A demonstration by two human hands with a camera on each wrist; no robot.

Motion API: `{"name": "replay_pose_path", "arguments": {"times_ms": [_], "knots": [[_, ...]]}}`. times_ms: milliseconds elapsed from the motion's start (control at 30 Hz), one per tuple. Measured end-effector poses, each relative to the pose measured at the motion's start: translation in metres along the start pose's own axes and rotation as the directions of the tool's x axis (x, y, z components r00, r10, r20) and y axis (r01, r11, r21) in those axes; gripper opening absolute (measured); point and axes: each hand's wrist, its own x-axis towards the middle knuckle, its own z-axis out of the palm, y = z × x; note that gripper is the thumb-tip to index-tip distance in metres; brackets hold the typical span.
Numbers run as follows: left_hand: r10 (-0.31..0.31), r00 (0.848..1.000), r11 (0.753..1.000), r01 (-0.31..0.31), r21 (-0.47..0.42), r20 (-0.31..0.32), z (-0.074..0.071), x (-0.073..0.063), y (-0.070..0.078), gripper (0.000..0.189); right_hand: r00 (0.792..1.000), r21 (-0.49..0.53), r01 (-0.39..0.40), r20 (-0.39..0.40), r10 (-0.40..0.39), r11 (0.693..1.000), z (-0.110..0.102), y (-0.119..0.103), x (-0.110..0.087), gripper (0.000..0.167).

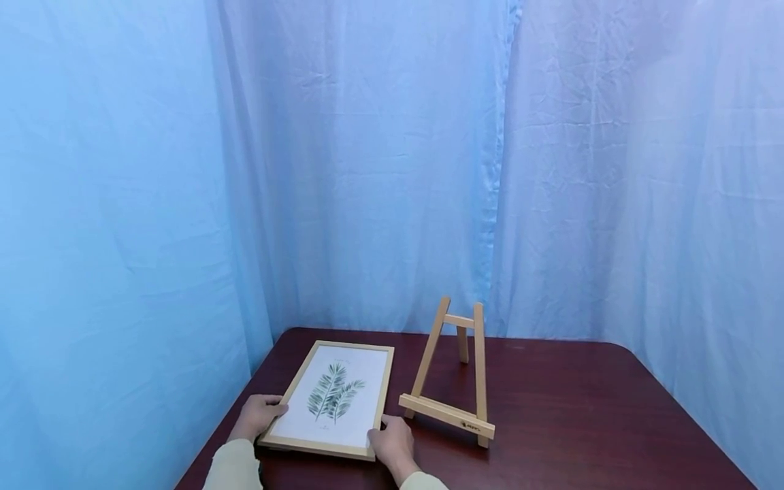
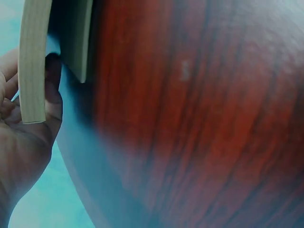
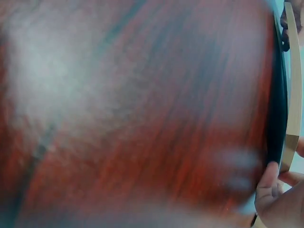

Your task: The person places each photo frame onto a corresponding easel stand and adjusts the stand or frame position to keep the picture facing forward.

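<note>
The left hand (image 1: 260,415) grips the left near edge of the frame (image 1: 333,398), thumb on top and fingers curled under, as the left wrist view shows the pale wood rail (image 2: 33,61) against the palm. The frame lies flat on the left near part of the table (image 1: 582,408), print of green fronds facing up, its near edge just lifted on the fingers, to judge from the wrist views. The right hand (image 1: 392,442) pinches the right near corner in the same way; in the right wrist view its fingers (image 3: 268,183) curl at the rail's end. To raise it well, I judge both hands should lift evenly and keep the frame level, since a two-corner hold at one end lets the far end drag or tip. Just right of the frame stands a small wooden easel (image 1: 456,381), open, its ledge toward the person; it sits close to the right hand and could be knocked. Blue curtains (image 1: 367,170) hang behind and to the left.
</note>
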Motion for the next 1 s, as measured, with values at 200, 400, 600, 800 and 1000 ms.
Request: {"name": "replay_pose_path", "arguments": {"times_ms": [200,400,600,800,1000], "knots": [[-0.014,1.000,1.000,0.014,-0.026,-0.006,-0.002,0.002,0.006,0.041,0.998,0.032,0.049,-0.037,-0.048,0.998,-0.004,-0.003,0.005,0.032],[0.009,1.000,0.996,-0.010,-0.085,-0.014,-0.002,0.005,0.007,0.042,0.991,0.071,0.105,-0.088,-0.099,0.992,-0.009,-0.008,0.008,0.037],[-0.012,1.000,0.988,0.009,-0.153,-0.014,-0.002,0.006,0.017,0.044,0.988,0.135,0.109,-0.127,-0.092,0.985,-0.017,-0.015,0.013,0.046],[-0.016,1.000,0.972,0.010,-0.236,-0.023,-0.006,0.010,0.033,0.048,0.987,0.196,0.118,-0.127,-0.094,0.974,-0.027,-0.020,0.023,0.049],[-0.011,0.999,0.949,-0.001,-0.314,-0.038,-0.008,0.016,0.045,0.052,0.990,0.254,0.108,-0.113,-0.081,0.961,-0.039,-0.026,0.032,0.052]]}}
